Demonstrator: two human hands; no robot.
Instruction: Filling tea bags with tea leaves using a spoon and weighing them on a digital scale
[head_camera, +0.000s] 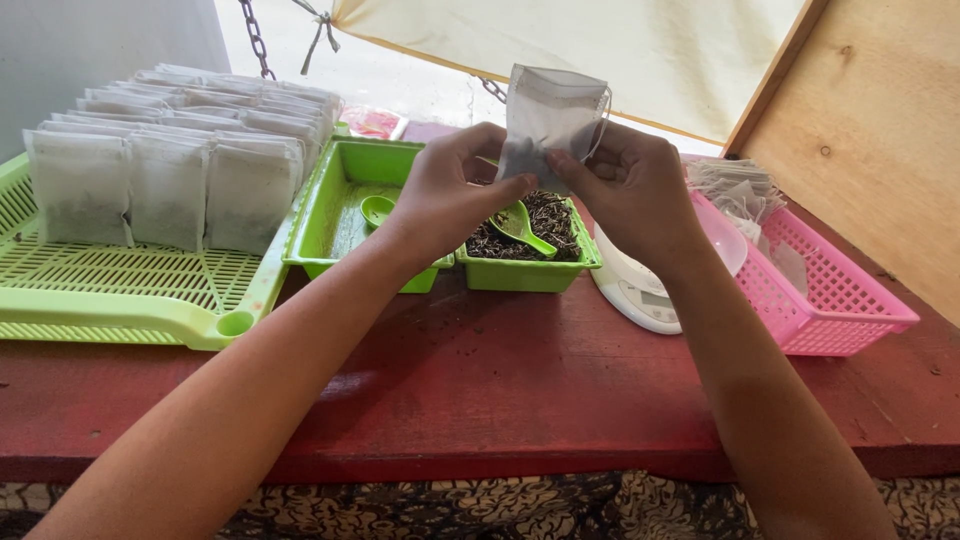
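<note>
A patterned dark cloth hangs below the near edge of the worn red wooden tabletop. Both forearms reach across it from the bottom corners. Above the middle of the tabletop the left hand and the right hand meet, holding a small white filter-paper pouch upright between them. The fingers of the left hand are pinched together on the pouch's lower left edge, and the fingers of the right hand are clamped on its lower right edge; dark leaf shows through the pouch's bottom.

Just beneath the hands sits a small green plastic tub of dark dried leaves with a green plastic scoop lying in it. Touching its left side is a larger green plastic tray holding a second green scoop. Right of the tub, partly under the right wrist, stands a white digital scale. Further right is a pink plastic lattice basket with empty white pouches piled at its far end. At far left, a wide light-green slatted tray carries rows of filled white pouches standing upright.
</note>
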